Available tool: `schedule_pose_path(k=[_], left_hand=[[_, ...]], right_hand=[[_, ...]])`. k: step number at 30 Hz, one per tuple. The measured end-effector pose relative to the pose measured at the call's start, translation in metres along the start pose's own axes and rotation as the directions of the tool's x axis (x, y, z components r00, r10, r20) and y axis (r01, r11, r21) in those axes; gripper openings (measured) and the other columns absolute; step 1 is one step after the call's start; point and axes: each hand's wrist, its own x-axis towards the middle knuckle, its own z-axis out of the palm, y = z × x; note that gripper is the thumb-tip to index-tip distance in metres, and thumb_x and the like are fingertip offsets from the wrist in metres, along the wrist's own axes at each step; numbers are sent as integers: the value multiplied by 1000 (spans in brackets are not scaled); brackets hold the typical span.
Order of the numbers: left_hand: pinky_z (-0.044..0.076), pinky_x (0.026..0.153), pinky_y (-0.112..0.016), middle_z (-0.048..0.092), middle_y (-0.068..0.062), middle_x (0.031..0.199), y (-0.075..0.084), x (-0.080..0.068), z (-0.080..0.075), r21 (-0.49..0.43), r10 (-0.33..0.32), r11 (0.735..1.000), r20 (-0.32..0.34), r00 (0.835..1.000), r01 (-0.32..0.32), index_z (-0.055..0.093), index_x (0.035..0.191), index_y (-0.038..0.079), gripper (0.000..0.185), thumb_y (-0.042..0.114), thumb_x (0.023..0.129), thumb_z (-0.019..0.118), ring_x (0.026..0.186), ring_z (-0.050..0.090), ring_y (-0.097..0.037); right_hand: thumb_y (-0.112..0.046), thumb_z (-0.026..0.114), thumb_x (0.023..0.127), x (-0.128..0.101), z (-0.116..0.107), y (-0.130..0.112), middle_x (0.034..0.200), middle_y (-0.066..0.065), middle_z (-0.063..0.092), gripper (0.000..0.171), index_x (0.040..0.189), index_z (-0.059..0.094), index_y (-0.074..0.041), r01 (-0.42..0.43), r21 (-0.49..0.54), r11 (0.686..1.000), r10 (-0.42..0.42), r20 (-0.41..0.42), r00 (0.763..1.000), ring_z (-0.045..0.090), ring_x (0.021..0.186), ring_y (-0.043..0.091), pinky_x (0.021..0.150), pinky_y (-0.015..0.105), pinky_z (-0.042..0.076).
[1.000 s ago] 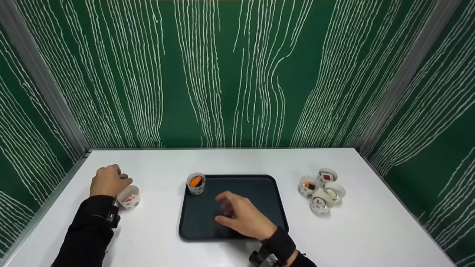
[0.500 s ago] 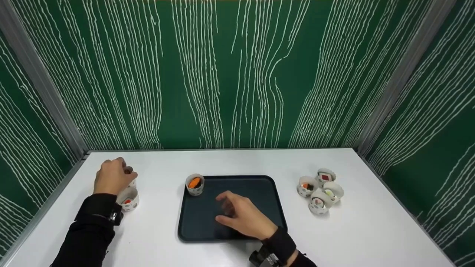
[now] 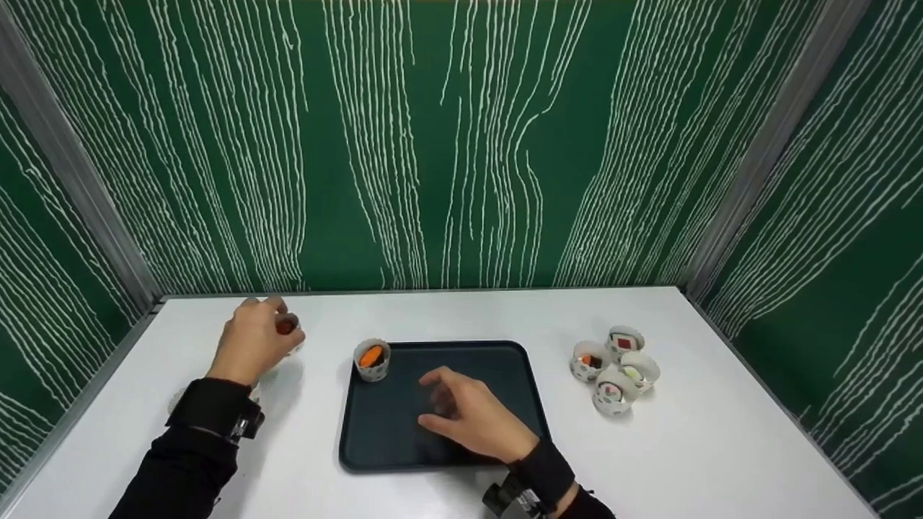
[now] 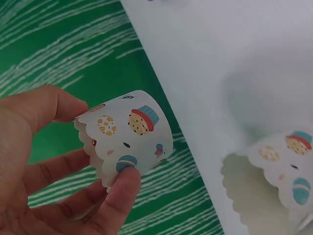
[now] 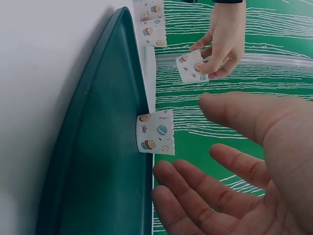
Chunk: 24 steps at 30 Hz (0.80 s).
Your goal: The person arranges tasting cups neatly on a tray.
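Paper cup printed with cupcakes sits pinched in the left hand, thumb and fingers curled round its wall, lifted off the white table to the left of the dark tray. Seen from the left wrist its open mouth points back toward the palm and its base away, so it lies tilted, not upright. Nearest the viewer, the right hand hovers over the tray's middle, fingers spread and relaxed, holding nothing; the two hands are well apart. The cup lies to the left of that hand, across the tray's left rim, so the left hand alone has it. At the tray's far-left corner stands a second cup with an orange piece. Right of the tray, a cluster of four filled cups stands close together.
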Motion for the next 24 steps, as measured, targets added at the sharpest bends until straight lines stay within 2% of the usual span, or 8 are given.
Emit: schedule_pose_path(k=[9,15,20,24], left_hand=[[62,85,-57,67,-26,106,48,-17,17,-63,109,992,-30,994,-111,71,114,-1,34,13,84,80,94,72,-42],[62,81,-50,67,-19,104,79,-35,27,-94,182,979,-11,983,-182,73,115,4,32,16,87,84,89,70,-33],[62,79,-45,66,-14,104,98,-51,35,-122,225,967,6,974,-223,73,116,7,31,17,88,84,87,70,-27],[60,77,-42,65,-12,103,110,-61,43,-136,272,954,15,962,-267,73,116,9,30,16,88,83,85,67,-23]], right_hand=[[-32,73,104,-3,-4,-1,121,14,71,46,145,58,-17,-1,9,1000,1,-15,1000,68,103,16,87,30,57],[-31,74,103,-6,-6,-1,120,14,71,47,145,58,-16,15,-8,1000,-15,-48,999,70,103,20,87,31,57],[-30,75,102,-8,-6,-1,117,13,71,47,144,59,-17,22,-10,1000,-23,-60,998,69,99,15,85,28,57],[-27,77,101,-10,-7,-2,116,13,71,46,143,60,-17,20,-19,1000,-22,-79,997,69,98,17,84,28,56]])
